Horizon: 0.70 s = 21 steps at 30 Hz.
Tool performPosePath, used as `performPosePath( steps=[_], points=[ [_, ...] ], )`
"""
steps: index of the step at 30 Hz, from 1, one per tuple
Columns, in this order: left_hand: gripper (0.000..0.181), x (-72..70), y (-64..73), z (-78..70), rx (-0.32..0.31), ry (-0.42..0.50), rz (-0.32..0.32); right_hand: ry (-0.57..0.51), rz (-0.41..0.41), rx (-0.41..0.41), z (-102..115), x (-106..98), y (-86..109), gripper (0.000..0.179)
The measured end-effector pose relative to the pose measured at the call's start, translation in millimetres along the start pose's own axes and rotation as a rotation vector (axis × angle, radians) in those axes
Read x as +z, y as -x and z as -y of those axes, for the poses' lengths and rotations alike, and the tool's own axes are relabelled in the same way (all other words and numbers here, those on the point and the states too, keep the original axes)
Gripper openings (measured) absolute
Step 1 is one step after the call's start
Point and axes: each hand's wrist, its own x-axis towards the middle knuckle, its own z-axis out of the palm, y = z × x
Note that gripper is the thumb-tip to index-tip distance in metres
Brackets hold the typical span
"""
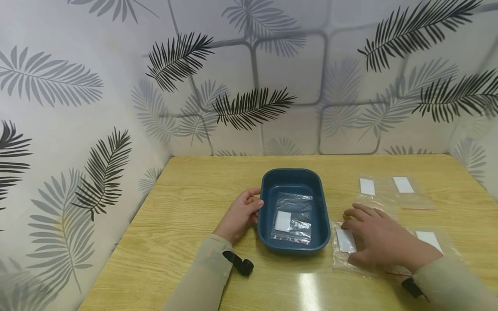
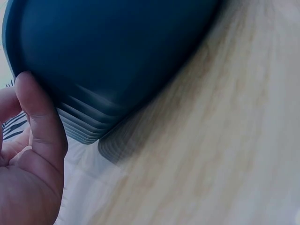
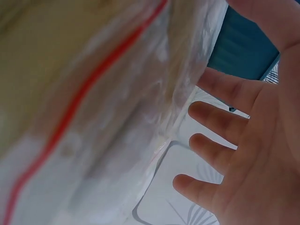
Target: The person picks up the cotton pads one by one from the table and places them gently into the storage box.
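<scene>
A dark blue plastic tray (image 1: pixel 328 235) sits on the wooden table, with a clear zip bag (image 1: pixel 299 207) holding a white card inside. My left hand (image 1: pixel 242 212) grips the tray's left side, thumb at the rim; the left wrist view shows that thumb against the blue wall. To the right of the tray, my right hand (image 1: pixel 379 237) is spread over a clear bag with a white card (image 1: pixel 345 240), thumb and fingers apart. In the right wrist view its fingers (image 3: pixel 218 119) are loosely extended beside a plastic bag with a red zip line (image 3: pixel 70 110), pinching nothing.
Two more bags with white cards (image 1: pixel 367 187) (image 1: pixel 403 185) lie at the back right. Another card (image 1: pixel 429 240) in a bag is partly behind the right forearm. A leaf-patterned wall (image 1: pixel 288 129) stands behind the table (image 1: pixel 194 185).
</scene>
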Motion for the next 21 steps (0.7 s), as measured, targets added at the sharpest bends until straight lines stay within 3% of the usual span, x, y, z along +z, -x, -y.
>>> performPosePath(
  steps=[10,21],
  points=[
    [0.044,-0.6,-1.2,0.5,0.008,-0.001,-0.001,-0.048,0.013,0.056,1.8,-1.2,-4.9,0.064],
    [0.044,0.2,0.7,-0.4,0.008,-0.003,-0.001,0.067,0.030,0.053,7.6,-3.2,-6.1,0.066]
  ],
)
